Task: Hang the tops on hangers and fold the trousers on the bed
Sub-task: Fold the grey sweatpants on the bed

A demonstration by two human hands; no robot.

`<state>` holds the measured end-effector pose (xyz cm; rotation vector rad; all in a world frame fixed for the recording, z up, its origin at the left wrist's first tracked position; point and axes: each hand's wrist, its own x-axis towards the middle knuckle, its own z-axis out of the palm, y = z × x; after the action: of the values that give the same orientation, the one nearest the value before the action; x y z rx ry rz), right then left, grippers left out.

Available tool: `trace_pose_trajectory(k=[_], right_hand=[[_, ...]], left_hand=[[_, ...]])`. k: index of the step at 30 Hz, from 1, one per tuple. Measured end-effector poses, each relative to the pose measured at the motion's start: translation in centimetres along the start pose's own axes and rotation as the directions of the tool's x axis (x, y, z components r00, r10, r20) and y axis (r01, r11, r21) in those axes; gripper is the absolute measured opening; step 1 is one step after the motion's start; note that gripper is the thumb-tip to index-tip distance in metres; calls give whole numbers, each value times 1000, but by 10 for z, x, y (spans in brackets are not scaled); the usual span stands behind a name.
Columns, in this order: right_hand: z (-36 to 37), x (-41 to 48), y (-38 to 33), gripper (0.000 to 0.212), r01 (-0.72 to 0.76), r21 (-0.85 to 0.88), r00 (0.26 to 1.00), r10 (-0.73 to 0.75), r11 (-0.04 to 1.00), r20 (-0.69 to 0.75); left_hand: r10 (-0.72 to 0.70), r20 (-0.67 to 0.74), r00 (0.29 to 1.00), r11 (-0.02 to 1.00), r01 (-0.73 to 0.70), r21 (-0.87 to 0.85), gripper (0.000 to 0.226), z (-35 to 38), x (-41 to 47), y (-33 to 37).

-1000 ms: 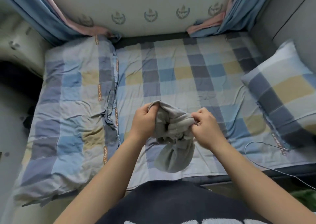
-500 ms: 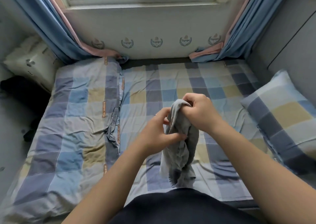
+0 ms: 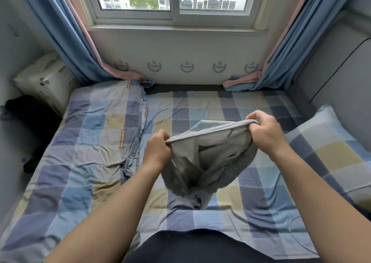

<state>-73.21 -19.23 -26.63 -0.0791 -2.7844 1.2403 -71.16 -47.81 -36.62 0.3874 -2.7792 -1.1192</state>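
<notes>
A grey garment hangs bunched in the air over the middle of the bed, its banded edge stretched out between my two hands. My left hand grips the left end of that edge with curled fingers. My right hand pinches the right end, a little higher and further away. The rest of the cloth sags in folds below the edge, and its lowest part nearly reaches the checked sheet. Whether it is a top or trousers cannot be told from here.
A folded checked duvet covers the bed's left half. A matching pillow lies at the right, against a grey padded wall. Blue-and-pink curtains frame the window ahead. A white pillow and dark things sit at the far left.
My hands have moved apart and pulled the garment's edge wide; before, they held it bunched close together. The view has tilted up and now shows the window.
</notes>
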Motion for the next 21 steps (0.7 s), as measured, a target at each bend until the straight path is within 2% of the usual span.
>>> trace_pose_trajectory(k=[3, 7, 9, 11, 12, 13, 15, 16, 17, 18, 20, 21], right_hand=[[-4, 4, 23, 16, -86, -53, 996, 84, 995, -38], [0, 4, 51, 19, -180, -65, 981, 174, 981, -85], [5, 6, 59, 22, -222, -204, 974, 225, 954, -10], [18, 4, 57, 13, -225, -385, 947, 293, 895, 129], [28, 2, 54, 7, -187, -416, 934, 292, 890, 206], [39, -1, 49, 21, -123, -384, 922, 248, 915, 296], [59, -12, 25, 58, -12, -143, 874, 80, 990, 479], [70, -17, 11, 67, -4, -18, 847, 13, 1000, 531], [81, -20, -1, 64, 11, 77, 827, -52, 997, 560], [92, -20, -7, 50, 48, 134, 828, -114, 990, 549], [107, -16, -17, 12, 127, 107, 874, -162, 986, 458], [111, -12, -19, 12, 166, 51, 900, -172, 985, 400]], left_hand=[[-118, 24, 993, 993, 117, 31, 14, -7, 0, -18], [-229, 1, 973, 973, 229, -20, 15, -23, 4, -23], [-186, 83, 979, 981, 189, -34, 18, -27, 8, -13], [-96, 178, 979, 991, 111, -74, 20, -28, 10, 6], [-54, 207, 977, 990, 79, -114, 21, -28, 10, 18], [-15, 223, 975, 988, 49, -148, 21, -28, 9, 31], [78, 252, 965, 981, -30, -191, 17, -29, 7, 56], [124, 270, 955, 977, -70, -203, 16, -30, 6, 67], [163, 286, 944, 973, -105, -208, 16, -32, 6, 76], [191, 294, 936, 969, -133, -208, 18, -35, 5, 82], [215, 254, 943, 969, -175, -173, 22, -44, 10, 86], [212, 205, 956, 973, -187, -133, 24, -50, 13, 84]])
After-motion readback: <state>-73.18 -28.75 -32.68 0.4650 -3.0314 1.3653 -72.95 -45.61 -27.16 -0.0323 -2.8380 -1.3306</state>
